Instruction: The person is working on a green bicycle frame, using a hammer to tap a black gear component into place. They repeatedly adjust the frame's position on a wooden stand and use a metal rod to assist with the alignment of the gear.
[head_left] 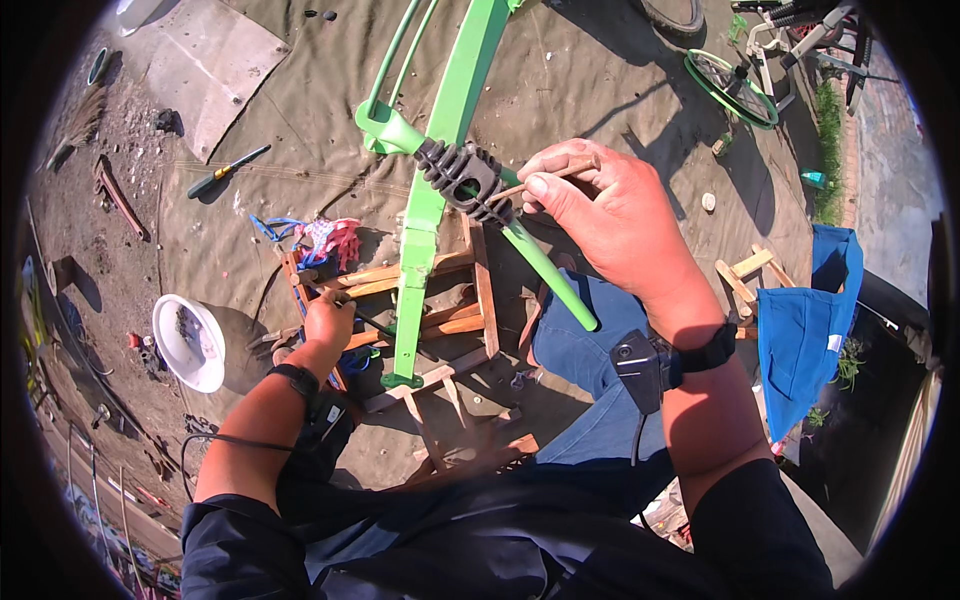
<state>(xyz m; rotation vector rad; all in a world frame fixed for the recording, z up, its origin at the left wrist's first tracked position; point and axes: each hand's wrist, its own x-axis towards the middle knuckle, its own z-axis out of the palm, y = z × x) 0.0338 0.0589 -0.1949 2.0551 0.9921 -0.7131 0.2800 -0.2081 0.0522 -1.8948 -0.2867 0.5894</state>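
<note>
Right hand: your right hand (612,208) is closed on a thin brown rod (582,166), pinched between thumb and fingers.
Left hand: your left hand (328,322) is down at the corner of the wooden frame (486,300), fingers bent; you cannot tell from here what they grip.
Green frame: the green frame (468,80) slants up in front of you above the wood, the black ribbed piece (440,168) around its joint.
Handling: the green frame looks stiff and probably heavy, perhaps slick where glossy; the ribbed piece looks rubbery, its ridges giving you some grip; the rod seems light and stiff.
Best hold: likely the straight green tube (555,275) below the ribs, or the main beam.
Hard to see: the rod's tip meets the ribs, whether inside or only touching is unclear; the beam's upper end is cut off; the ribbed piece's underside is hidden.
</note>
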